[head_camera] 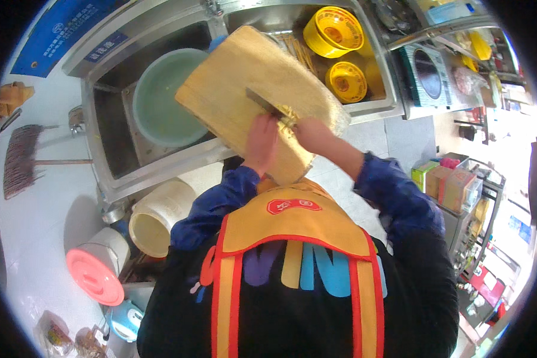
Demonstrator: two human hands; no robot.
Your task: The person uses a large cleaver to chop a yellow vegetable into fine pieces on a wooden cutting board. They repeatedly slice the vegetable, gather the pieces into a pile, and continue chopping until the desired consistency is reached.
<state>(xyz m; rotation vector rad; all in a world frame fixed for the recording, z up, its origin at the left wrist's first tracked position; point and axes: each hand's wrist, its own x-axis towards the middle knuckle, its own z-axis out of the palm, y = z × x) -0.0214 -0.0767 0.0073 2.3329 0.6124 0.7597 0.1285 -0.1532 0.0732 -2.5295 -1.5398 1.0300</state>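
A thick wooden cutting board (232,71) lies tilted across the sink's near edge. My right hand (312,134) is closed around the handle end of a kitchen knife (262,100), whose blade points up and left over the board. Beside the blade my left hand (262,138) rests on the board, fingers close together near the knife; whether it holds a piece of food under them cannot be told. Small pale yellow cut pieces (288,117) lie along the blade, between the two hands.
A green basin (170,98) stands in the left bowl of a steel sink (161,168). Yellow bowls (335,31) and chopsticks (297,51) are in the right bowl. Below the sink are a pale bucket (150,232) and a pink-lidded bucket (96,277). An induction cooker (427,74) stands right.
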